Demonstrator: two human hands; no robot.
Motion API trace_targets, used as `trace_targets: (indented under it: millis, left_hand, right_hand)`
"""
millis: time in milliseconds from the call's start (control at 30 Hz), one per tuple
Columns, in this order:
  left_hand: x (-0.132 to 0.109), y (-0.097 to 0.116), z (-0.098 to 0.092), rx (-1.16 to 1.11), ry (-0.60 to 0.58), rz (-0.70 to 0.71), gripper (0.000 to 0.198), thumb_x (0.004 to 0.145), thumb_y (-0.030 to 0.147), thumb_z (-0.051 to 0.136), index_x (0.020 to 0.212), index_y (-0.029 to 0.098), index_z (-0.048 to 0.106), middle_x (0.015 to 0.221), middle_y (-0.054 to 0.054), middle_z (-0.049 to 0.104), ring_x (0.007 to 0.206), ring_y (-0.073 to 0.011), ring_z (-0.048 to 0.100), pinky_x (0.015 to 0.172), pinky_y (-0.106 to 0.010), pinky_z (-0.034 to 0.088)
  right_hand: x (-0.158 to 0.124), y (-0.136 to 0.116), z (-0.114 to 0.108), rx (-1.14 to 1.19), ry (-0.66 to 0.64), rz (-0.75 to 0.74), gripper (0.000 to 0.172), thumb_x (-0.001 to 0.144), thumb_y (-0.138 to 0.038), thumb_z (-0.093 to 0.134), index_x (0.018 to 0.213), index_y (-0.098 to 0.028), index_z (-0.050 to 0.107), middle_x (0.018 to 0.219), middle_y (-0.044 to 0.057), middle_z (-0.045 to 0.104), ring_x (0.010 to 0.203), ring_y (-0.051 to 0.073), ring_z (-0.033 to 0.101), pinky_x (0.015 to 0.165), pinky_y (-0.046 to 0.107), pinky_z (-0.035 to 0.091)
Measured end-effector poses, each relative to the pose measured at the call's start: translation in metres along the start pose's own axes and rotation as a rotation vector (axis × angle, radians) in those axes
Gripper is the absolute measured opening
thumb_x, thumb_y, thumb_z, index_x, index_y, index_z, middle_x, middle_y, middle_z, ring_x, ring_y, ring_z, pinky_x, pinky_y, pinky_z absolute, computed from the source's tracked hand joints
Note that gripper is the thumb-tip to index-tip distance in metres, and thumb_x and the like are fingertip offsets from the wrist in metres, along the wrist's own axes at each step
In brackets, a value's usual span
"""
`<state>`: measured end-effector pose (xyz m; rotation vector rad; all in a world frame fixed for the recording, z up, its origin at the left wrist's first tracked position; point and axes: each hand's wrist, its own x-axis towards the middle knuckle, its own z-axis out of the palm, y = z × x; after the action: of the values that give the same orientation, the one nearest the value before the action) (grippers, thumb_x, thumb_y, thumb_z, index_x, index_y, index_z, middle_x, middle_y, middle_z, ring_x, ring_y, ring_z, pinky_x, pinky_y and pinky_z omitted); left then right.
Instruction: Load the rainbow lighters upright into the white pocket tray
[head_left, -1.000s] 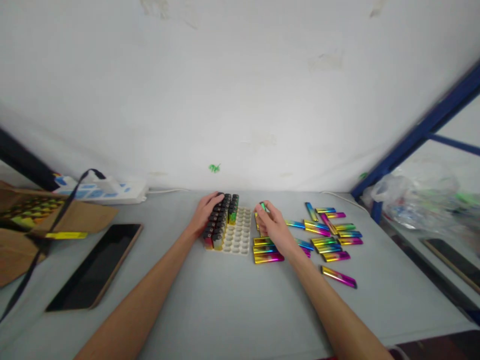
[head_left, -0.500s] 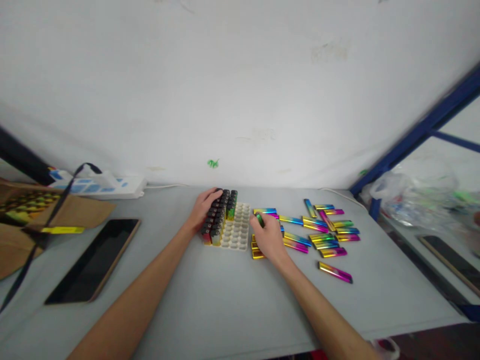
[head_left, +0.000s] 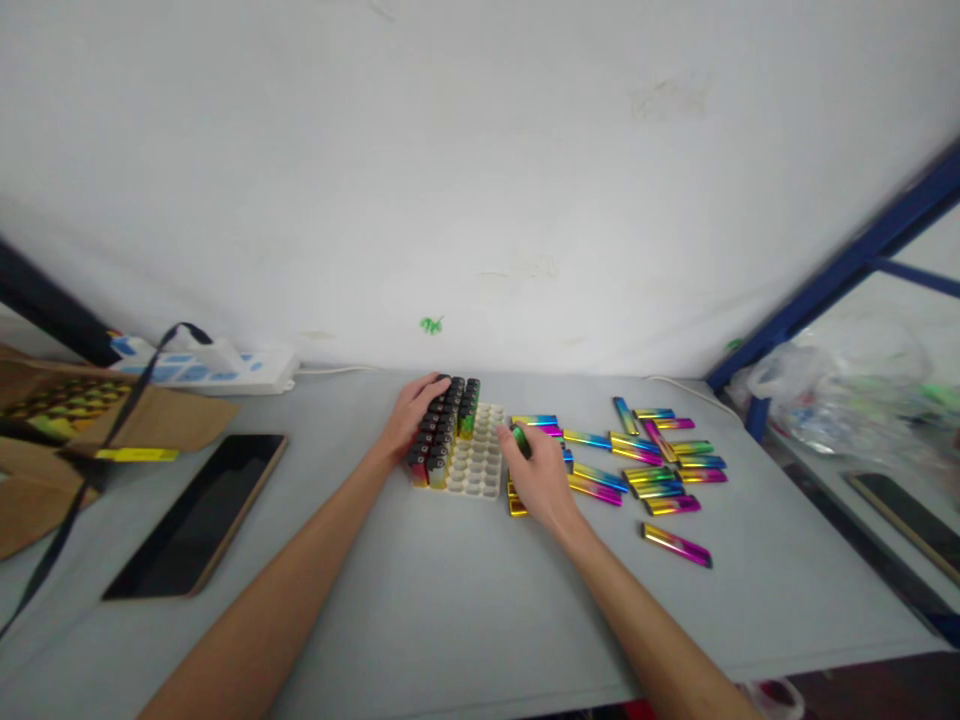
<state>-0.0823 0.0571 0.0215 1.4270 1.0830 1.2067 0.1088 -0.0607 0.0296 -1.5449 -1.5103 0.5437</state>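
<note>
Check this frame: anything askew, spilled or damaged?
Nothing looks spilled. The metallic pieces right of the white tray lie at mixed angles, untidy beside the tray's upright black-topped pieces. The wall shows faint patches and a stray green mark.

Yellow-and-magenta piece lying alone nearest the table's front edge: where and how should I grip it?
The yellow-and-magenta piece is probably best pinched at mid-length, across its long sides, from above. It is slim and straight, lies flat and slanted, and sits apart from the neighbouring pieces behind it, so both long sides should be reachable.
</note>
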Motion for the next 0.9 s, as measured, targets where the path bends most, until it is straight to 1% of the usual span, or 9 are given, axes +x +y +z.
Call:
trace_targets:
  millis: [100,267,333,467,533,667,733,833,900]
  left_hand:
    - [0.0002,0.0003,0.0002,-0.004,-0.032,0.012,0.036,0.078,0.054,0.072,0.071,0.021,0.063,0.073,0.000,0.063,0.077,-0.0206,0.057,0.073,-0.030,0.045]
    - [0.0004,0.0002,0.0004,-0.010,-0.057,0.029,0.036,0.080,0.053,0.071,0.069,0.021,0.057,0.070,0.002,0.056,0.071,-0.0182,0.051,0.069,-0.029,0.041]
    - [0.0003,0.0001,0.0004,-0.010,-0.054,0.031,0.036,0.080,0.053,0.071,0.069,0.022,0.058,0.070,0.001,0.056,0.072,-0.0187,0.051,0.069,-0.029,0.041]
    - [0.0004,0.0000,0.0004,-0.011,-0.045,0.036,0.035,0.080,0.052,0.072,0.069,0.021,0.060,0.072,0.001,0.059,0.075,-0.0196,0.053,0.072,-0.030,0.043]
    - [0.0001,0.0003,0.0006,-0.016,-0.053,0.039,0.034,0.080,0.052,0.072,0.071,0.021,0.061,0.073,0.001,0.059,0.076,-0.0193,0.053,0.072,-0.029,0.043]
    - [-0.0015,0.0021,0.0011,-0.028,-0.073,0.032,0.036,0.081,0.052,0.072,0.071,0.021,0.058,0.071,0.002,0.056,0.072,-0.0178,0.050,0.069,-0.029,0.041]
    - [-0.0019,0.0024,0.0012,-0.031,-0.070,0.026,0.037,0.081,0.053,0.072,0.071,0.021,0.058,0.071,0.002,0.056,0.071,-0.0177,0.050,0.068,-0.029,0.041]
    - [-0.0008,0.0005,0.0009,-0.025,-0.049,0.018,0.037,0.080,0.055,0.073,0.071,0.021,0.061,0.072,0.001,0.059,0.074,-0.0191,0.053,0.070,-0.030,0.043]
    - [0.0007,-0.0020,0.0004,-0.014,-0.019,0.017,0.036,0.078,0.055,0.075,0.073,0.020,0.064,0.076,-0.001,0.064,0.079,-0.0215,0.057,0.075,-0.031,0.046]
  right_hand:
    - [0.0009,-0.0009,-0.0022,-0.009,-0.014,0.012,0.037,0.097,-0.049,0.046,0.070,-0.024,0.047,0.064,-0.003,0.052,0.064,0.016,0.047,0.064,0.030,0.029]
    - [0.0017,0.0011,-0.0013,-0.021,-0.049,0.021,0.034,0.096,-0.044,0.046,0.069,-0.025,0.045,0.064,-0.002,0.053,0.064,0.016,0.047,0.064,0.030,0.028]
    - [0.0017,0.0012,-0.0009,-0.010,-0.050,0.015,0.034,0.098,-0.046,0.046,0.070,-0.024,0.046,0.066,-0.002,0.054,0.065,0.016,0.048,0.064,0.030,0.029]
    - [0.0011,-0.0029,-0.0040,0.061,-0.037,0.015,0.043,0.100,-0.060,0.052,0.076,-0.025,0.049,0.067,-0.005,0.052,0.066,0.016,0.047,0.064,0.028,0.032]
    - [0.0009,-0.0047,-0.0062,0.102,-0.051,0.003,0.046,0.101,-0.063,0.053,0.076,-0.025,0.048,0.067,-0.005,0.051,0.066,0.015,0.047,0.063,0.028,0.033]
    - [0.0012,-0.0028,-0.0068,0.179,-0.109,-0.036,0.048,0.103,-0.062,0.053,0.073,-0.025,0.047,0.065,-0.005,0.053,0.063,0.015,0.049,0.061,0.028,0.034]
    - [0.0011,-0.0007,-0.0054,0.244,-0.139,-0.043,0.046,0.104,-0.062,0.053,0.076,-0.025,0.048,0.065,-0.006,0.054,0.061,0.014,0.050,0.060,0.028,0.036]
    - [0.0000,0.0000,-0.0038,0.305,-0.168,-0.059,0.039,0.106,-0.058,0.050,0.085,-0.026,0.050,0.067,-0.007,0.053,0.062,0.014,0.050,0.061,0.027,0.037]
    - [-0.0011,-0.0019,-0.0039,0.279,-0.148,-0.069,0.037,0.107,-0.056,0.049,0.086,-0.025,0.050,0.070,-0.007,0.050,0.065,0.015,0.048,0.062,0.027,0.036]
